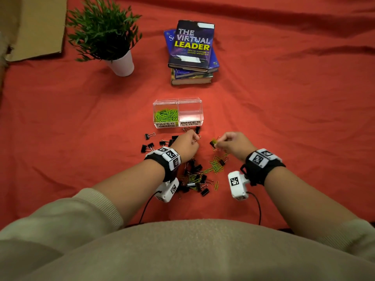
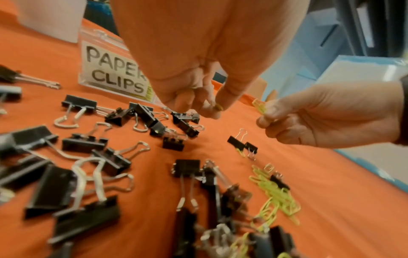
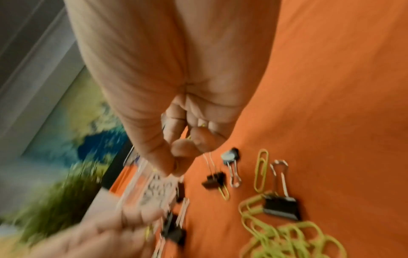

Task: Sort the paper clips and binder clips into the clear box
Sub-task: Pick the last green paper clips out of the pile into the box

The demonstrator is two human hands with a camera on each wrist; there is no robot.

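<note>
The clear box (image 1: 190,102) stands on the red cloth, its left cell holding green paper clips (image 1: 166,115) and its right cell, labelled binder clips, bare. Just in front of it my left hand (image 1: 195,138) hovers low with thumb and fingers pinched; the left wrist view shows a bit of yellow-green clip at the left hand's (image 2: 215,109) tips. My right hand (image 1: 217,144), a little to the right, pinches a few green paper clips (image 2: 259,106). Black binder clips (image 1: 149,147) and more green clips (image 1: 216,166) lie scattered under both wrists.
A stack of books (image 1: 192,51) sits behind the box, a potted plant (image 1: 113,43) at the back left, and cardboard (image 1: 34,27) in the far left corner. Wrinkled red cloth covers the whole surface.
</note>
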